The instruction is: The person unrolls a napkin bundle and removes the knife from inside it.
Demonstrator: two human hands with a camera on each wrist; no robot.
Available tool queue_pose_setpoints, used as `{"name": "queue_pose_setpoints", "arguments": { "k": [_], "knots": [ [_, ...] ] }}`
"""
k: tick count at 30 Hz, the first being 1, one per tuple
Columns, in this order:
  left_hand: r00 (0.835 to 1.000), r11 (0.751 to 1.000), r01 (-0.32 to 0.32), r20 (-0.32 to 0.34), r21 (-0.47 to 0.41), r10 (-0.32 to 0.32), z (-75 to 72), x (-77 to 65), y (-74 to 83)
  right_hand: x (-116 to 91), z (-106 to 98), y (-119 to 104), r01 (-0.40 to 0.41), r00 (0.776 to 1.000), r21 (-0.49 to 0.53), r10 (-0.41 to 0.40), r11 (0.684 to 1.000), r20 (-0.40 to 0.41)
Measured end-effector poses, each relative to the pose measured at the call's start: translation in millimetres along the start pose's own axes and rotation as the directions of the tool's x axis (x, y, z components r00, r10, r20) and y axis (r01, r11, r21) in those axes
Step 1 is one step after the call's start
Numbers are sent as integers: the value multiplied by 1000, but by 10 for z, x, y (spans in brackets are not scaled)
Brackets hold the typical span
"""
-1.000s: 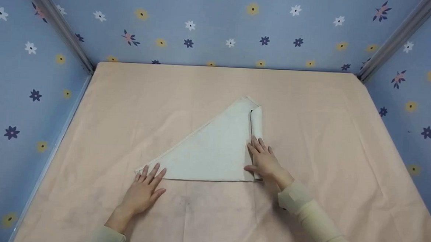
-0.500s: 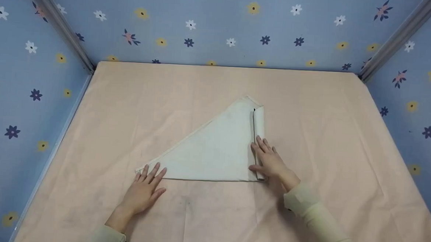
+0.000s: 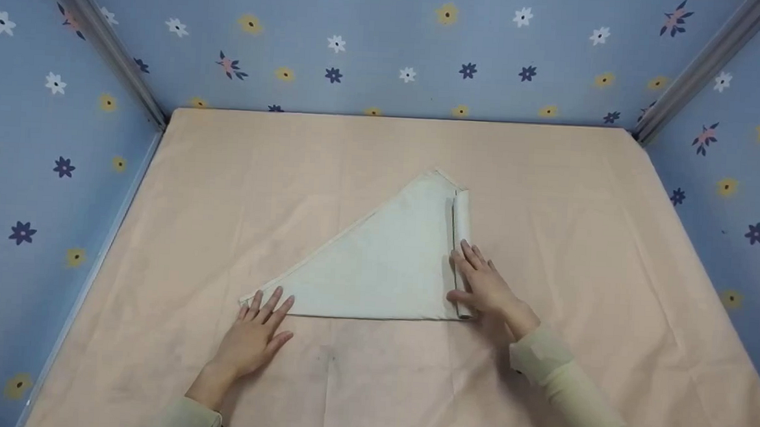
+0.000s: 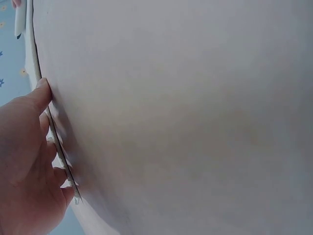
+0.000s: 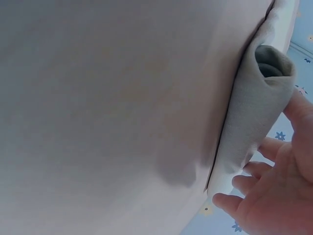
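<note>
A pale cloth [image 3: 364, 258], folded into a rough triangle, lies on the table, its right edge turned into a narrow roll [image 3: 462, 211]. The right wrist view shows the near end of that roll [image 5: 249, 98] as a hollow, layered tube. My left hand [image 3: 247, 343] rests with spread, straight fingers on the cloth's left corner. In the left wrist view, the left fingers [image 4: 58, 176] reach over the cloth's thin front edge. Over the lower part of the roll lies my right hand [image 3: 485, 285], fingers extended and touching it, thumb at its left side.
A peach-coloured sheet [image 3: 582, 204] with a few creases covers the table. Blue flower-patterned panels [image 3: 369, 50] stand at the back and both sides, with grey metal posts [image 3: 96, 36] in the corners.
My right hand has shifted a little to the right, and the roll beneath it has moved right and looks narrower. The left hand has stayed in place.
</note>
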State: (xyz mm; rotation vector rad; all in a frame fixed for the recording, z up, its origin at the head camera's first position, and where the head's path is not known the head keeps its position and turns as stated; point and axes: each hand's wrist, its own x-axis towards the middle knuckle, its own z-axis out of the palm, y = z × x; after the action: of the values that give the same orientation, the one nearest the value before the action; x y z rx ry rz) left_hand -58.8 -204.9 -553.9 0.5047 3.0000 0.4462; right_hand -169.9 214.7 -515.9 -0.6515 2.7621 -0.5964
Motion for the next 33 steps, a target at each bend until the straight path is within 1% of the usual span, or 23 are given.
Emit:
{"name": "queue_pose_setpoints", "arguments": {
  "k": [11,18,25,33],
  "knots": [
    [1000,1000,0,4,6,0,2,-8,-2,-55,-41,46,-15,1000,34,15,999,9],
    [1000,1000,-4,-4,2,4,-1,-10,-2,-91,-91,92,-41,999,83,39,996,24],
    [1000,1000,-9,-6,12,9,6,-1,-10,-126,-141,150,-39,999,95,37,995,27],
    [1000,1000,-8,-9,6,8,10,7,-12,-166,-164,214,-71,996,113,65,991,53]
  ]
}}
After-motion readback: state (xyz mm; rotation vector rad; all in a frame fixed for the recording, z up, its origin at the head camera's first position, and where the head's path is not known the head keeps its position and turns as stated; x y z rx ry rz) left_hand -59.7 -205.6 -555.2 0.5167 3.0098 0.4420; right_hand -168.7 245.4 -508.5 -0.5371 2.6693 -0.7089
